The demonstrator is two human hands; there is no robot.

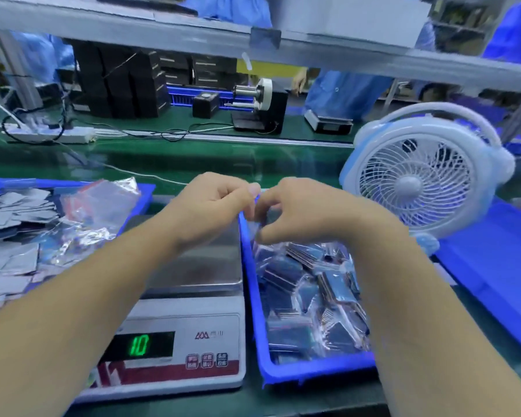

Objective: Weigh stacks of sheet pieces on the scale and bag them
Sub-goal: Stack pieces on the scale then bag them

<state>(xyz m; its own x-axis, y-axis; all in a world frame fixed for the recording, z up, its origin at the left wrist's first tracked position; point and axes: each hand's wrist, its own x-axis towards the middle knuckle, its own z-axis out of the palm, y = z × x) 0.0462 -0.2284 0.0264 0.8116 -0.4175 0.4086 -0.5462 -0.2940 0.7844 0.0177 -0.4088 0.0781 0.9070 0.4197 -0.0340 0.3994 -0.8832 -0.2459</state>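
Both the left hand (215,203) and right hand (295,210) pinch a small clear bag (254,224) above the blue tray (283,373); likely sealing it; press the strip evenly across.

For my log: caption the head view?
Both hands pinch a clear bag above the scale and bin.

Can't really make out what's pinched between the left hand (220,203) and right hand (298,212), too blurry. Scale (193,335) display half hidden behind the left forearm. Near-left tray (146,194) cut off at the edge.
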